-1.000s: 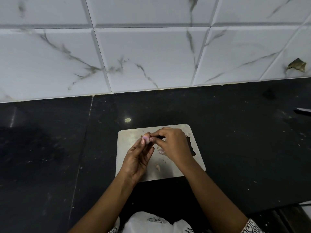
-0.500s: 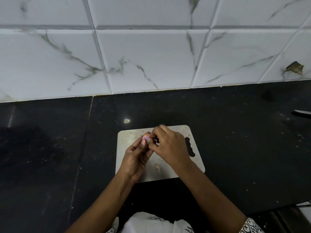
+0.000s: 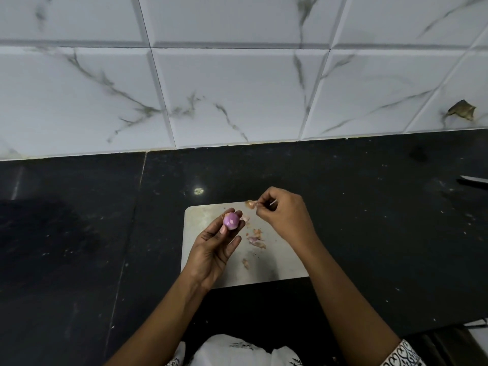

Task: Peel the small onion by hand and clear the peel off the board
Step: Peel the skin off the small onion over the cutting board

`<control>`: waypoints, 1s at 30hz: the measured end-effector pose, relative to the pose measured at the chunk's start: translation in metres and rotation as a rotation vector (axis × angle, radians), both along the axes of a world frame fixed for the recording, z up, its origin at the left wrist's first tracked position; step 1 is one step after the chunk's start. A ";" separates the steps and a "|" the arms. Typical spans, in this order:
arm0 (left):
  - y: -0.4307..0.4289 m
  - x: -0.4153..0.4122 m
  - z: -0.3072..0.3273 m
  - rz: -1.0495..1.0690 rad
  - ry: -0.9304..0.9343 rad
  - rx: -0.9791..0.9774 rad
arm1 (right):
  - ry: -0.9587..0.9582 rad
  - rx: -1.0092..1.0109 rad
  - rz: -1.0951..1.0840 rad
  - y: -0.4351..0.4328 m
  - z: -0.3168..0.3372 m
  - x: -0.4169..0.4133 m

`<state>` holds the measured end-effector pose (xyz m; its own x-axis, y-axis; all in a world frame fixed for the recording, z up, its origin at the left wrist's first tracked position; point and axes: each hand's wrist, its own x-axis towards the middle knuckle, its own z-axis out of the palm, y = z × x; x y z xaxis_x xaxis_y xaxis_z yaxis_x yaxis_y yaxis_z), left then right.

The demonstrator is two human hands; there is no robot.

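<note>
A small purple onion, shiny and bare of skin on the side I see, sits between the fingertips of my left hand, held above the left half of the pale cutting board. My right hand is raised over the board's far right edge and pinches a thin brown piece of peel between thumb and finger. Several scraps of peel lie on the board between my two hands.
The board rests on a black stone counter against a white marble-tiled wall. A knife tip shows at the far right edge. A dry scrap sticks to the wall tile at right.
My hands were together over the onion; now the right hand has pulled away to the right with a strip of peel, and the onion is exposed in my left hand.
</note>
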<state>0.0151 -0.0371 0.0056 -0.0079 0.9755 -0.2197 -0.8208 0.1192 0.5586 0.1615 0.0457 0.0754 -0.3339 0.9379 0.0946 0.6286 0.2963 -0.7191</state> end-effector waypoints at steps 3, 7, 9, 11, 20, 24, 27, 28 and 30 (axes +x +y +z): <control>0.000 -0.001 0.000 0.007 -0.009 0.001 | -0.082 -0.038 0.016 -0.002 -0.012 0.002; -0.001 -0.002 -0.001 0.009 -0.006 -0.017 | -0.092 -0.060 0.056 -0.005 -0.023 0.002; -0.001 -0.003 -0.002 0.010 0.010 -0.025 | -0.054 -0.089 0.056 -0.006 -0.024 0.002; -0.001 -0.003 -0.003 0.014 0.044 -0.025 | -0.033 -0.096 0.064 -0.007 -0.023 0.001; -0.003 0.002 0.006 0.132 0.317 -0.004 | -0.030 -0.006 0.218 -0.019 0.005 -0.012; -0.003 0.001 0.011 0.147 0.426 -0.001 | -0.064 0.038 0.295 -0.014 0.008 -0.010; -0.004 0.002 0.012 0.145 0.495 -0.007 | -0.113 0.087 0.330 -0.009 0.010 -0.008; -0.004 0.002 0.013 0.145 0.515 -0.011 | -0.136 0.122 0.345 -0.009 0.010 -0.007; -0.004 0.004 0.014 0.141 0.534 -0.018 | -0.180 0.211 0.373 -0.007 0.008 -0.006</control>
<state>0.0188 -0.0408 0.0198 -0.2527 0.9532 -0.1662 -0.4327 0.0423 0.9006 0.1557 0.0384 0.0831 -0.6735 0.7169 0.1802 0.5602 0.6540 -0.5084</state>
